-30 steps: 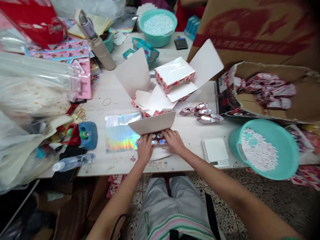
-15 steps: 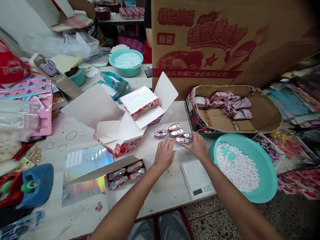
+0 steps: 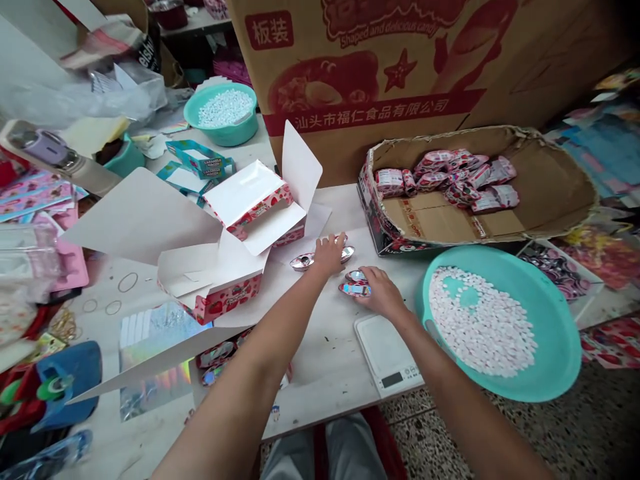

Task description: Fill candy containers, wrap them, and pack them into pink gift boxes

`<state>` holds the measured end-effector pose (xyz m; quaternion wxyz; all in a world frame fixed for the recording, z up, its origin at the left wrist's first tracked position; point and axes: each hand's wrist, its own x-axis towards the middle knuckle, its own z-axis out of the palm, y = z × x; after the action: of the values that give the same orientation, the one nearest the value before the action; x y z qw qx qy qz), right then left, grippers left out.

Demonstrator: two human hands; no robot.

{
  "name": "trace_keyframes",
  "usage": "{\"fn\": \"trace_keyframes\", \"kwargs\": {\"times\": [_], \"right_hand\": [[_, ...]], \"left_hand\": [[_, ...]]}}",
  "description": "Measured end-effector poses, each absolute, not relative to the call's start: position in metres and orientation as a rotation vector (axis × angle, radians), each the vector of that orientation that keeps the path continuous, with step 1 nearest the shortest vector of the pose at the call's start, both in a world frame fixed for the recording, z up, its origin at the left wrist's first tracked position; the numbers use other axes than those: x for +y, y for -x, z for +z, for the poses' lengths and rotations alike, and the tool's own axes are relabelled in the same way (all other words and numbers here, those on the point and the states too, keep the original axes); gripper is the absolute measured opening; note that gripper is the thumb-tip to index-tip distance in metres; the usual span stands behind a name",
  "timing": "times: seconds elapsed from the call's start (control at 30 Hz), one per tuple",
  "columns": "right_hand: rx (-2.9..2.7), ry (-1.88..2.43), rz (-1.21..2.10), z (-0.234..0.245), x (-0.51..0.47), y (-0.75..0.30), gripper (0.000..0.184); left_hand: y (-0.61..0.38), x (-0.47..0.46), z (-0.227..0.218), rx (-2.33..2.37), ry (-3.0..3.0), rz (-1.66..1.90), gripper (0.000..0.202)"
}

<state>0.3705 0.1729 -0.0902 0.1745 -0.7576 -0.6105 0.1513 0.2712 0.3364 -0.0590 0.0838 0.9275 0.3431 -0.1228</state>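
Note:
My left hand (image 3: 329,256) lies over a small group of shiny pink foil packets (image 3: 302,262), its fingers curled round their far side. Part of the group is hidden under the palm. Nearer to me and to the right, my right hand (image 3: 383,293) has its fingers closed at the ends of two more such packets (image 3: 355,289), which rest on the table. Under my left forearm, an open box (image 3: 246,331) with more packets in it is mostly covered. To the left stand strawberry-print boxes (image 3: 233,297) with their white flaps raised.
A white scale (image 3: 385,350) lies near the front edge. Beside it, a turquoise basin (image 3: 560,333) holds white pellets. Behind is a cut-down carton (image 3: 395,243) with wrapped packs, before a large brown carton (image 3: 320,157). A blue tape dispenser (image 3: 85,373) sits at the left.
My left hand has moved up and away from me onto the farther packets. My right hand has stayed by the nearer ones, now apart from the others. The whole view has shifted.

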Motion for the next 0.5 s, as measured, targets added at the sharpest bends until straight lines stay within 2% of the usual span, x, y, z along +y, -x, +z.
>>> {"fn": "trace_keyframes", "kwargs": {"times": [0.1,0.23,0.33,0.5], "right_hand": [[-1.811,2.157,0.445,-0.088,0.161,-0.376,0.061],[-1.843,2.195,0.422,-0.086,0.154,-0.379,0.060],[-1.841,2.224,0.424,-0.087,0.152,-0.377,0.058],[-1.895,2.247,0.407,-0.089,0.152,-0.375,0.061]], "left_hand": [[-0.278,0.333,-0.070,1.099,-2.754,-0.262,0.092],[-0.279,0.323,-0.070,1.088,-2.712,-0.064,0.073],[-0.266,0.304,-0.049,1.151,-2.632,0.103,0.069],[-0.188,0.234,0.008,1.060,-2.455,0.447,0.079]]}}
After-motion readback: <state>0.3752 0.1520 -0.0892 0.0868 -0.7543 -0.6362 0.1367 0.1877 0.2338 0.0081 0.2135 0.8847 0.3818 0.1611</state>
